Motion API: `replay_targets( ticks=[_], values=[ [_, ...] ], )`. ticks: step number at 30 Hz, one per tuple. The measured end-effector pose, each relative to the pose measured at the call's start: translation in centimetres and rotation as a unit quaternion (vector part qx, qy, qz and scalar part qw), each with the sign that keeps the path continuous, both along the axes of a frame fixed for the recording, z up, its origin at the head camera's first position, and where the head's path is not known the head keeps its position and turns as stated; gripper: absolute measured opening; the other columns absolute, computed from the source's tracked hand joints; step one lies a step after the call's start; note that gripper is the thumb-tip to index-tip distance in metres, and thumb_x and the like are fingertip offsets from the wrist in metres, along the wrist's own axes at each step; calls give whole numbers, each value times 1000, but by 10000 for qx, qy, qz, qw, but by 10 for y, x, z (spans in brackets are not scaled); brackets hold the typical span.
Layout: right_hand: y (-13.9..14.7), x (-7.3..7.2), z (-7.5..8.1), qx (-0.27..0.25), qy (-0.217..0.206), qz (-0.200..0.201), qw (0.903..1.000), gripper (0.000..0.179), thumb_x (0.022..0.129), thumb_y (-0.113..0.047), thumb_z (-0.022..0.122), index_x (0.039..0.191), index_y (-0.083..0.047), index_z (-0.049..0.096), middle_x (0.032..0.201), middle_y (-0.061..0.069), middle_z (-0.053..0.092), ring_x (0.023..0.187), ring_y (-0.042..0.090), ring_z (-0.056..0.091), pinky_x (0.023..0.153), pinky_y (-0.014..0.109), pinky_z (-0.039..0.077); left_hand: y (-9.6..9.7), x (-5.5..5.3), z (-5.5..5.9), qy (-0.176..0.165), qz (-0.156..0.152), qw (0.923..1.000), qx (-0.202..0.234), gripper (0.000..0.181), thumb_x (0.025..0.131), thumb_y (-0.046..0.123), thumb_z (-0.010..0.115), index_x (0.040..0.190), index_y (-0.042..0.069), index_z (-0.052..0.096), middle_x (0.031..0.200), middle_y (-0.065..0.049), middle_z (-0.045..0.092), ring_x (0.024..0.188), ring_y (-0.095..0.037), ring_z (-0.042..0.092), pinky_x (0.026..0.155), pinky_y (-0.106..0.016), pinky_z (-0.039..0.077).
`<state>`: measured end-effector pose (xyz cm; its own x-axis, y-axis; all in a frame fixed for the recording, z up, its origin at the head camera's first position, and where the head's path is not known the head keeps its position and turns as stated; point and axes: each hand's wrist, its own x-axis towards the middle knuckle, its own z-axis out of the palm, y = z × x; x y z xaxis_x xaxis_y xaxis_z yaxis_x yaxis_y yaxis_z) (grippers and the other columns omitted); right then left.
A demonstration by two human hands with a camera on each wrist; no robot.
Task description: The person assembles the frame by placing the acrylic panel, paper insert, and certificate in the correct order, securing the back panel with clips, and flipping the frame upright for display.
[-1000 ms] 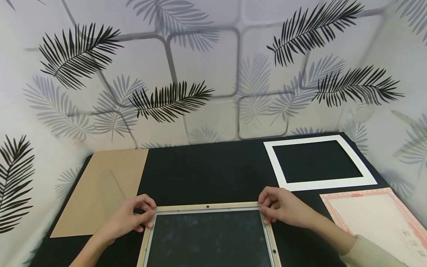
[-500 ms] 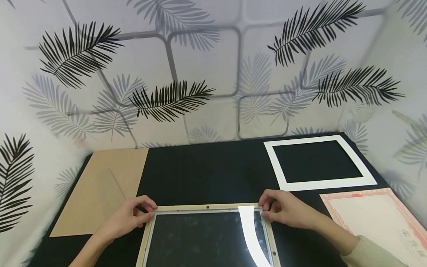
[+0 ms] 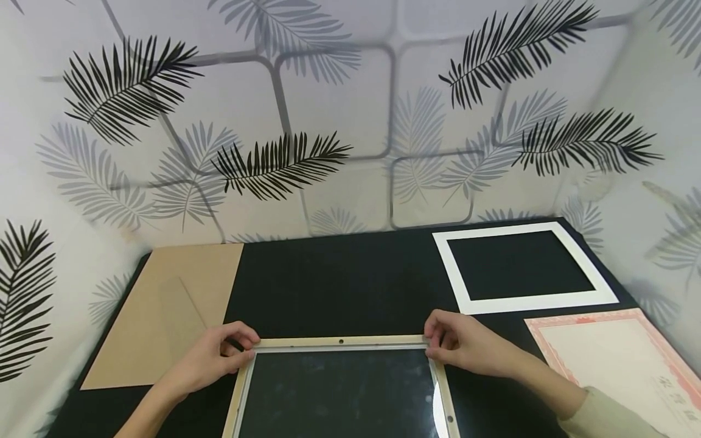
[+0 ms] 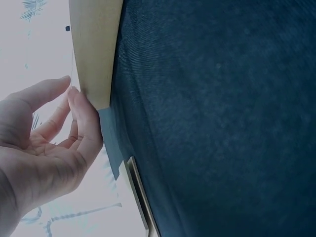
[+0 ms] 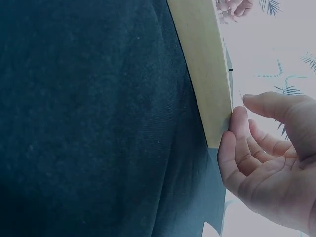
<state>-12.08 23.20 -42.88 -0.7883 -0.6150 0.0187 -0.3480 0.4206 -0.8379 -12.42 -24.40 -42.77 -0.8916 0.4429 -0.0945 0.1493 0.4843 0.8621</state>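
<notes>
A pale wooden picture frame point(image 3: 301, 342) lies at the bottom centre of the head view, its near side out of view. Over its opening is a clear sheet point(image 3: 439, 410), shown by a bright glare along the right side. My left hand point(image 3: 216, 356) pinches the sheet's far left corner between thumb and fingers, right at the frame's corner. At the far right corner, my right hand point(image 3: 471, 344) pinches it likewise. Both wrist views show a thin sheet edge between the fingertips, with the other fingers beside the frame's outer wall point(image 4: 96, 54).
On the black cloth point(image 3: 339, 286), a brown backing board point(image 3: 126, 328) with a diagonal line lies at the left. A white mat point(image 3: 456, 271) is at the back right, and a red-bordered certificate point(image 3: 608, 359) lies in front of it. A leaf-patterned curtain point(image 3: 339, 97) hangs behind.
A wide glare appeared on the clear sheet half a second ago and has now narrowed to the right side. The far edge and both hands have shifted slightly toward me.
</notes>
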Motion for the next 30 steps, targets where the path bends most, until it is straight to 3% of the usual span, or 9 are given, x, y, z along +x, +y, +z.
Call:
replay_targets(
  ticks=[6,14,18,24,30],
  values=[
    [-1,4,-3,133,292,-201,9993,24,90,-9,79,104,-10,61,83,-5,61,69,11,59,63,26,53,-2,2,0,-485,5,9986,190,23,95,1,70,116,-2,63,97,-12,55,72,-24,65,61,-36,60],
    [-6,4,-3,128,384,-551,9977,24,86,1,80,102,-6,64,83,-5,62,73,11,61,64,25,54,-2,0,0,-723,202,9966,337,22,92,-6,70,113,-5,61,94,-12,55,76,-26,65,60,-39,61],
    [-7,-3,-2,172,377,-669,9969,23,86,0,80,103,-4,65,85,-4,63,75,13,62,65,26,55,3,-3,2,-524,417,9976,150,20,91,-8,70,110,-5,63,94,-12,58,78,-27,65,60,-39,61],
    [-8,-27,-4,140,406,-747,9963,21,87,1,78,104,-1,65,84,0,62,72,15,61,63,25,53,9,-15,5,-119,730,9972,-92,17,93,-6,67,110,-6,65,96,-12,61,79,-25,66,63,-37,61],
    [-13,-38,-8,-232,217,-885,9956,14,93,-2,74,100,-1,62,84,4,64,72,19,62,62,26,50,14,-20,7,266,879,9948,-446,16,94,-3,68,110,-4,68,97,-10,63,80,-22,65,66,-32,57]
  ],
)
